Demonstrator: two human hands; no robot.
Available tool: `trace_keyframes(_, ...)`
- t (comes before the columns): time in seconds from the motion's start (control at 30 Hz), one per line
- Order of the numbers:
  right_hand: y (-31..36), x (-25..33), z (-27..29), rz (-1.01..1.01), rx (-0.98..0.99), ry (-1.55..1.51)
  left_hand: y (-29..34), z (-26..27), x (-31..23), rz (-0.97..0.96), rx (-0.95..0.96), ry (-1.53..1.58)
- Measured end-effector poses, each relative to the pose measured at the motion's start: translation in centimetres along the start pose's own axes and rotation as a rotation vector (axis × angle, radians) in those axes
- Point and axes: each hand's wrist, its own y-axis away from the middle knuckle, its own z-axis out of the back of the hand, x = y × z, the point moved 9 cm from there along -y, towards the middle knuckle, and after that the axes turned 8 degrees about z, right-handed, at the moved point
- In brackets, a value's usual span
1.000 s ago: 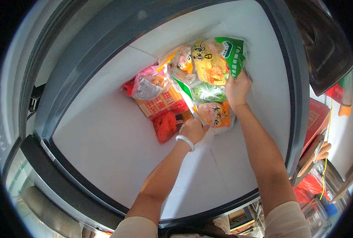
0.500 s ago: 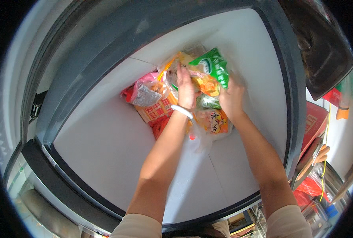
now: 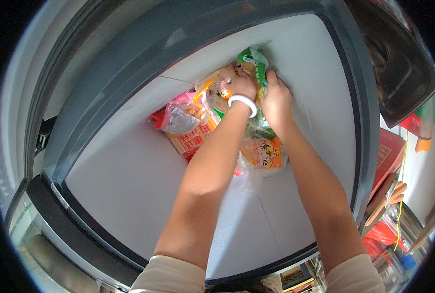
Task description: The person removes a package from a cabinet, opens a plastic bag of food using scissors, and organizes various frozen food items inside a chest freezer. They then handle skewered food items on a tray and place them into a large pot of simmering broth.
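A green-and-clear plastic food bag (image 3: 254,61) stands among packets at the far end of a white-lined chest freezer. My left hand (image 3: 242,84), with a white bangle on its wrist, has its fingers curled against the bag's left side. On the opposite side my right hand (image 3: 277,100) grips the bag's edge; its fingertips are partly hidden. Below the hands lie a clear bag of green food (image 3: 260,128) and an orange-labelled packet (image 3: 269,152). Left of my left wrist are a red-and-tan printed package (image 3: 190,139) and a clear bag with a silvery label (image 3: 181,119).
The freezer's dark rim (image 3: 359,97) surrounds the deep white interior (image 3: 124,180), whose walls close in near both hands. Beyond the right rim stand a red box (image 3: 388,151) and a dark brown container (image 3: 398,68). Red plastic bags (image 3: 381,234) lie lower right.
The green bag has moved farther away and slightly left, turning more upright. My left hand has shifted right and curled its fingers; my right hand has moved slightly left and away with the bag.
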Motion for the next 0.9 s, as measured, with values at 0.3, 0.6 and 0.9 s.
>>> trace_keyframes(0.3, 0.7, -2.0, -1.2, 0.032, -0.192, -0.317, 5.2, 2.1, 2.2, -0.429, -0.118, 0.066)
trace_keyframes(0.6, 1.6, 0.3, 3.7, 0.166, -0.164, 0.105, 10.6, -1.5, 5.3, -0.461, 0.218, -0.186)
trace_keyframes(0.9, 1.9, 9.2, -6.2, 0.314, 0.447, -0.458, -0.2, -6.6, 16.7, -0.161, 0.534, -0.202)
